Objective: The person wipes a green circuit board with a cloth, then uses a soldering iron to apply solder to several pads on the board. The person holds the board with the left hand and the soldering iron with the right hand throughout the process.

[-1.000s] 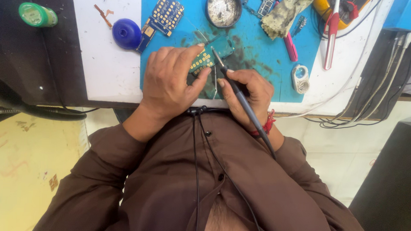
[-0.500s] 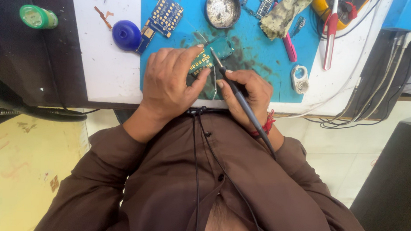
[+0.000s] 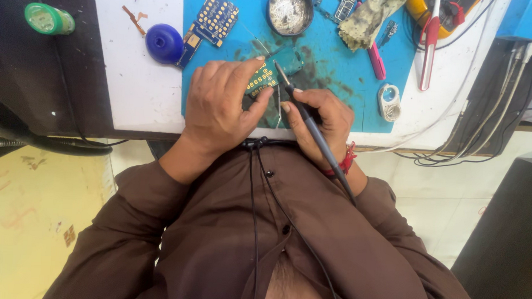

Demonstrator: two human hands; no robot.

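A small green circuit board point(image 3: 263, 77) with gold pads lies on the blue work mat point(image 3: 347, 81). My left hand point(image 3: 223, 103) pins it down, fingertips on its near edge. My right hand point(image 3: 321, 119) grips a dark soldering iron point(image 3: 306, 118) like a pen, its tip touching the board's right side. The iron's black cord runs down over my brown shirt. A thin wire of solder lies between my two hands.
On the mat: a blue keypad board point(image 3: 215, 19), a round tin of flux point(image 3: 290, 10), a dirty rag point(image 3: 367, 19), pink tweezers point(image 3: 376, 60), a red tool point(image 3: 429, 43). A blue dome point(image 3: 164, 43) and green container point(image 3: 47, 19) lie left. Cables hang at right.
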